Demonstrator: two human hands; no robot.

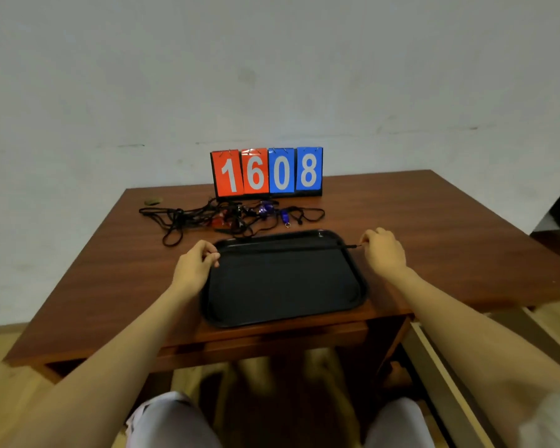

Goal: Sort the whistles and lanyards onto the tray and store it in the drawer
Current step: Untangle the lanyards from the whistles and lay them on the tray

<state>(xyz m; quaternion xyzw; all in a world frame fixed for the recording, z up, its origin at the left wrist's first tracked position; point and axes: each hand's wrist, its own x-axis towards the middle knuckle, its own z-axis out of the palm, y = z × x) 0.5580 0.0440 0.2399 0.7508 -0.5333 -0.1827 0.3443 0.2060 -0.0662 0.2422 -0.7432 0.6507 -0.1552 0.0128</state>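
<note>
Stretching across the far part of the black tray (282,286), a black lanyard (282,248) is being held taut between both hands, its long axis running left to right and tilting slightly up toward the right. The left hand (193,265) is pinching the lanyard's left end at the tray's left rim, fingers closed narrowly on the cord. The right hand (383,250) is pinching the other end just past the tray's right rim, where a short tip of the cord is poking out to the left of the fingers. The tray is lying on the near middle of the brown wooden bench (110,270), its long side running left to right and its near edge reaching the bench's front edge.

Beyond the tray, a tangled pile of black lanyards (181,218) is spreading over the bench, loops trailing out to the left and one cord reaching right. Lying in that tangle are a red whistle (219,221), a purple whistle (265,209) and a blue whistle (284,216), the blue one lying just beyond the tray's far rim. Behind the pile, a flip scoreboard (267,171) is standing upright at the far edge of the bench, showing 16 on red cards and 08 on blue ones. A small round brownish object (152,201), too blurred to name, is sitting far left on the bench. At the lower right, a pale open drawer (440,357) is projecting toward the person.
</note>
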